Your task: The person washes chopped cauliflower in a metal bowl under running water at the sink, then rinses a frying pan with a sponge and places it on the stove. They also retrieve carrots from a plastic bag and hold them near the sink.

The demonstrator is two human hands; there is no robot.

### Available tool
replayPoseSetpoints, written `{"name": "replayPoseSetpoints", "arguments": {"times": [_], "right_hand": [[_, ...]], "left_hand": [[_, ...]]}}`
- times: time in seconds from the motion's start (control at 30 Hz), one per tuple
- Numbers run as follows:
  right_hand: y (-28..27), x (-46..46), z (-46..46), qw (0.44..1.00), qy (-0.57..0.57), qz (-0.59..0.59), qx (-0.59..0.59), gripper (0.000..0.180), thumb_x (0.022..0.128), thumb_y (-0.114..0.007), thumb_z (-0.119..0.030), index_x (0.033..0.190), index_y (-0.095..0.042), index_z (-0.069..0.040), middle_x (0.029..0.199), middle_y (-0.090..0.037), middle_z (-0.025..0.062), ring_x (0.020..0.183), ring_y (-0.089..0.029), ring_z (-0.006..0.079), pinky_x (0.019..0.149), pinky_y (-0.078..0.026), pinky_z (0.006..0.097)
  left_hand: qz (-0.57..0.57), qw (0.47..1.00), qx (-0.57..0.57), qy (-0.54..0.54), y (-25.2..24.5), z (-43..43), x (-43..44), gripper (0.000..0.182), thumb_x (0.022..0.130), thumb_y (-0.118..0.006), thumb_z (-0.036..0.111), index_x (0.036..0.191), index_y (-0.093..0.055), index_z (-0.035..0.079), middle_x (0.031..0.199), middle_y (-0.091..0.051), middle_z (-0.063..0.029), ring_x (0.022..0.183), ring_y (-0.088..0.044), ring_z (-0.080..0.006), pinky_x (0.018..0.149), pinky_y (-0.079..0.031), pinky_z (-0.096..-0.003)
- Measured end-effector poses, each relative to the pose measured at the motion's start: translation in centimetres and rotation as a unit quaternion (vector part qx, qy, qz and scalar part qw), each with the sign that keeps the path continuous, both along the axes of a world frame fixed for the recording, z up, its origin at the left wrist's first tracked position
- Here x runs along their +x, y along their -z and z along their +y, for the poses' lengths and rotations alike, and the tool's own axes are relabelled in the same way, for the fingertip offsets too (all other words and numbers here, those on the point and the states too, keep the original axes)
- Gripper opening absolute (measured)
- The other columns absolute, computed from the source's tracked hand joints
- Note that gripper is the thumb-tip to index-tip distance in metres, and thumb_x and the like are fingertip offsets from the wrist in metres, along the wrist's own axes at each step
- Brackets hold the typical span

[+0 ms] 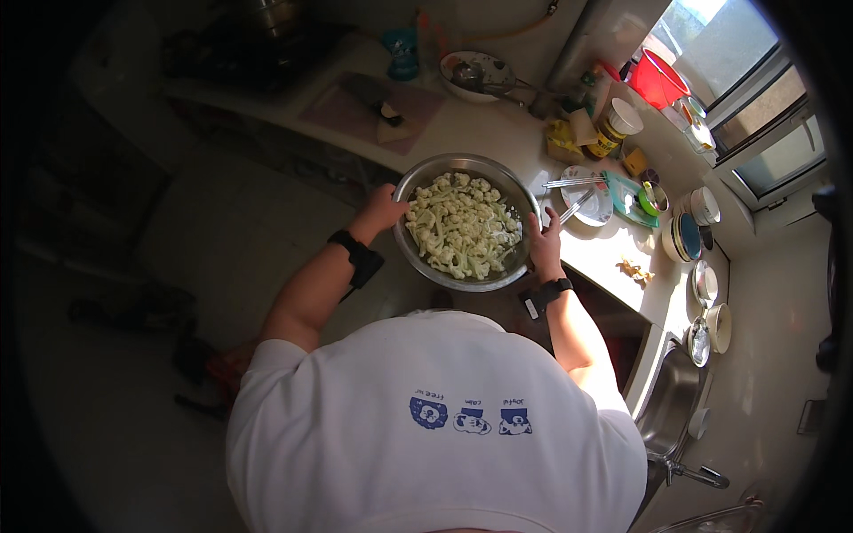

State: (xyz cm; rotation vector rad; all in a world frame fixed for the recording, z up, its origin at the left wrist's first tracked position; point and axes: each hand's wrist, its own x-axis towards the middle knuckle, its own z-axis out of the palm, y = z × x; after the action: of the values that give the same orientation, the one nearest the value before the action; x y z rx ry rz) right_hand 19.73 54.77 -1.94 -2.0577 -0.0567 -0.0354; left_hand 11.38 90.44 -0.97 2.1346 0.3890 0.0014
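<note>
Between my two hands is a round stainless steel basin point(466, 285), held in front of my body by the counter's edge. Many cut cauliflower florets point(460, 226) lie in it, and small holes show in its wall at the right. My left hand point(385, 208) grips the rim on the left side. On the opposite side my right hand point(546, 246) holds the rim, with its fingers partly hidden by the thumb side and the basin. A dark band with a small device sits on each wrist.
A cleaver point(370, 93) lies on a cutting board point(320, 110) at the back. Beside it stands a patterned bowl point(496, 65) with a ladle. Rightward are a plate point(593, 213) with chopsticks, a jar point(605, 141), stacked bowls point(681, 238) and a steel sink point(670, 406). A stove point(246, 60) stands far left.
</note>
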Motion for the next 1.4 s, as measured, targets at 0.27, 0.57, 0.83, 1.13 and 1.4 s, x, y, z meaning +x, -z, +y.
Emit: {"name": "replayPoseSetpoints", "arguments": {"times": [0.27, 0.57, 0.83, 1.13, 1.4], "right_hand": [[-1.1, 7.1, 1.8, 0.999, -0.018, 0.028, -0.025, 0.063, 0.09, -0.062, -0.037, 0.136, -0.036, -0.004, 0.099, -0.062, 0.024, 0.091, -0.063, 0.0323, 0.081, -0.048, 0.0374], [-1.5, 13.4, 3.1, 0.996, -0.051, 0.051, -0.061, 0.067, 0.095, -0.049, -0.044, 0.141, -0.028, 0.0, 0.13, -0.05, 0.0304, 0.118, -0.052, 0.043, 0.097, -0.042, 0.0409], [-9.7, 12.6, 5.5, 0.94, -0.024, -0.236, -0.246, 0.043, 0.08, -0.071, -0.021, 0.113, -0.052, -0.001, 0.1, -0.057, 0.0171, 0.091, -0.056, 0.0353, 0.08, -0.046, 0.0423], [-10.8, 3.7, 28.6, 0.973, -0.055, -0.21, -0.072, 0.037, 0.086, -0.065, -0.008, 0.061, -0.038, -0.002, 0.054, -0.035, 0.0059, 0.052, -0.031, 0.0142, 0.049, -0.031, 0.0324], [-11.2, -3.3, 51.2, 0.938, -0.27, -0.218, 0.002, 0.035, 0.085, -0.06, -0.004, 0.062, -0.033, -0.001, 0.057, -0.032, 0.0165, 0.049, -0.031, 0.0245, 0.047, -0.031, 0.0357]], "left_hand": [[-0.005, 0.995, -0.1, 0.005, 1.7, 1.3, 7.1, 0.036, 0.085, -0.059, 0.014, 0.118, -0.056, -0.001, 0.101, -0.066, -0.0151, 0.088, -0.064, -0.0263, 0.075, -0.05, -0.0397], [-0.011, 0.998, -0.064, -0.003, 1.0, 2.3, 10.6, 0.049, 0.085, -0.059, 0.007, 0.132, -0.047, 0.0, 0.098, -0.066, -0.011, 0.084, -0.064, -0.0198, 0.072, -0.052, -0.034], [-0.056, 0.995, 0.084, 0.025, -5.4, 5.8, 8.5, 0.052, 0.092, -0.061, 0.028, 0.136, -0.045, 0.006, 0.102, -0.058, -0.0081, 0.081, -0.06, -0.0202, 0.072, -0.05, -0.0361], [-0.051, 0.989, 0.136, -0.033, -9.8, 25.1, -6.9, 0.039, 0.089, -0.061, 0.026, 0.125, -0.056, 0.012, 0.087, -0.063, -0.0025, 0.073, -0.06, -0.0184, 0.067, -0.049, -0.0339], [-0.053, 0.954, 0.162, -0.248, -9.1, 40.4, -21.8, 0.037, 0.088, -0.062, 0.022, 0.123, -0.057, 0.011, 0.084, -0.064, -0.0032, 0.069, -0.06, -0.0209, 0.064, -0.048, -0.0351]]}}
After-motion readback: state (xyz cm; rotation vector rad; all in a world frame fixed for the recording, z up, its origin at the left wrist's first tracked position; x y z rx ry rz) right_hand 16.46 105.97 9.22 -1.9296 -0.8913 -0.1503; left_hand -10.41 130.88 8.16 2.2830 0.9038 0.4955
